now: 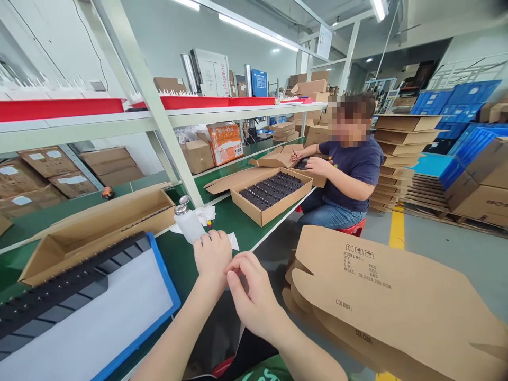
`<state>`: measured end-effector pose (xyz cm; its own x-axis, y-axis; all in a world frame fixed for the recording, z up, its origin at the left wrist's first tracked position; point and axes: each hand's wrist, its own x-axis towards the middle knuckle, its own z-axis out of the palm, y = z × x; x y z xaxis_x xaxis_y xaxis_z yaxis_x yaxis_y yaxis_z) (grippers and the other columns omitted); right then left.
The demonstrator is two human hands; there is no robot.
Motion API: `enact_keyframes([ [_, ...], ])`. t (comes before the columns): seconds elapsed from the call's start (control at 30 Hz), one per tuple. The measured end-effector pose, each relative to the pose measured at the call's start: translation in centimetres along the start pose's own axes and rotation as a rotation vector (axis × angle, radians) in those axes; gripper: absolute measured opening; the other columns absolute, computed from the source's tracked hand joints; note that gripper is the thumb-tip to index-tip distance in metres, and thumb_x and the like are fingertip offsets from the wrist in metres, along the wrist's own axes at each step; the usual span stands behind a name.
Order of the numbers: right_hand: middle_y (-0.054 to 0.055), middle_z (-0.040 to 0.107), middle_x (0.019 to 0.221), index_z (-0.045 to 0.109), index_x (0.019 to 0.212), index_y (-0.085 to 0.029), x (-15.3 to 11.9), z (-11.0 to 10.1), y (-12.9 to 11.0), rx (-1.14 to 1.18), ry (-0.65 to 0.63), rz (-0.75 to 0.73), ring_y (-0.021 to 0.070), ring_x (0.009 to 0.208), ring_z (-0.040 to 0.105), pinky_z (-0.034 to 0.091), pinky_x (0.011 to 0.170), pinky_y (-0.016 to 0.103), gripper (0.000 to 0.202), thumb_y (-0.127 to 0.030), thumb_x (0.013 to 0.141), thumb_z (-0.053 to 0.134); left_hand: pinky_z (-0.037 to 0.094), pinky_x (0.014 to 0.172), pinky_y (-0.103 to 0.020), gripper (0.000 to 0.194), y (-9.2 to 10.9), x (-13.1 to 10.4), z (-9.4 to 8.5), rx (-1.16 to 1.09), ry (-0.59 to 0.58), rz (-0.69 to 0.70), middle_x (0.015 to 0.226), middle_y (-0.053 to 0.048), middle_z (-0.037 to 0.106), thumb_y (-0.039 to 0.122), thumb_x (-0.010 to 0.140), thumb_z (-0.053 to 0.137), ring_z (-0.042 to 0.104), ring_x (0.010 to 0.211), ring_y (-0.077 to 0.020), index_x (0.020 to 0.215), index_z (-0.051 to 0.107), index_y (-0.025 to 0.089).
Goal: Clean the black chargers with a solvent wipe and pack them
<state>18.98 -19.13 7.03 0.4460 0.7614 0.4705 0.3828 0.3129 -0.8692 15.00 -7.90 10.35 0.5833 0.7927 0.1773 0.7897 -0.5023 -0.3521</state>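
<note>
My left hand (213, 256) is in front of the white bottle (189, 225) with a metal pump top, its back toward me. Its fingers curl away from view, so whatever they hold, if anything, is hidden. Close beside that wrist is my right hand (256, 296), its thumb and fingertips drawn together; nothing I can name shows between them. Crumpled white tissue (204, 214) lies around the bottle on the green bench (174, 264). To the left, a blue-edged tray (163, 270) with a white lining carries rows of black parts (75, 280).
An open carton (261, 216) of black parts stands farther along the bench, near a seated co-worker (349, 159) handling similar parts. A long cardboard box (99, 227) lies behind the tray. Flattened cartons (389, 296) stack at right. A shelf post (166, 116) rises from the bench.
</note>
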Motion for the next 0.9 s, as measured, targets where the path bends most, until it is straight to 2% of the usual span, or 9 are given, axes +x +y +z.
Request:
enact_keyframes([
  [0.17,0.003,0.057,0.103,0.054,0.093,-0.021,0.7,0.7,0.3,-0.074,0.052,0.035,0.0131,0.094,0.058,0.049,0.086,0.027,0.008,-0.021,0.096,0.047,0.042,0.085,-0.038,0.036,-0.3,0.5,0.3,-0.052,0.004,0.077,0.113,-0.017,0.067,0.011,0.098,0.032,0.064,0.107,-0.0306,0.113,0.065,0.009],
  [0.4,-0.001,0.061,0.095,0.054,0.086,-0.023,1.5,1.8,0.6,-0.219,0.017,0.077,0.0126,0.087,0.060,0.051,0.080,0.023,0.006,-0.018,0.087,0.057,0.041,0.082,-0.039,0.039,-1.3,1.5,2.1,-0.074,-0.071,0.085,0.113,-0.018,0.068,0.010,0.098,0.030,0.066,0.105,-0.0328,0.110,0.067,0.009],
  [0.53,0.001,0.063,0.101,0.055,0.092,-0.025,2.4,2.1,1.1,-0.264,-0.010,0.139,0.0138,0.087,0.063,0.053,0.078,0.024,0.004,-0.022,0.089,0.056,0.042,0.084,-0.038,0.041,-1.5,1.9,2.5,-0.092,-0.133,0.117,0.121,-0.017,0.066,0.011,0.099,0.030,0.065,0.111,-0.0319,0.121,0.064,0.010],
  [0.67,0.003,0.063,0.095,0.058,0.090,-0.024,3.1,2.3,1.7,-0.263,-0.033,0.188,0.0158,0.081,0.063,0.053,0.068,0.024,0.006,-0.023,0.084,0.060,0.042,0.086,-0.039,0.044,-1.4,2.5,2.9,-0.108,-0.189,0.114,0.121,-0.018,0.066,0.008,0.098,0.026,0.065,0.113,-0.0313,0.121,0.064,0.009],
  [0.8,0.002,0.062,0.088,0.056,0.084,-0.024,3.5,2.8,3.3,-0.271,0.015,0.151,0.0149,0.076,0.061,0.052,0.065,0.023,0.008,-0.021,0.081,0.063,0.042,0.087,-0.039,0.045,-1.2,3.0,4.0,-0.125,-0.225,0.123,0.120,-0.018,0.066,0.009,0.098,0.024,0.064,0.114,-0.0316,0.118,0.065,0.010],
  [0.9,0.002,0.059,0.090,0.056,0.087,-0.024,3.4,4.1,6.0,-0.260,0.081,0.144,0.0149,0.076,0.060,0.053,0.068,0.024,0.013,-0.017,0.077,0.062,0.042,0.089,-0.039,0.043,-1.2,3.4,4.9,-0.149,-0.244,0.149,0.126,-0.017,0.064,0.013,0.099,0.029,0.062,0.116,-0.0310,0.125,0.063,0.012],
])
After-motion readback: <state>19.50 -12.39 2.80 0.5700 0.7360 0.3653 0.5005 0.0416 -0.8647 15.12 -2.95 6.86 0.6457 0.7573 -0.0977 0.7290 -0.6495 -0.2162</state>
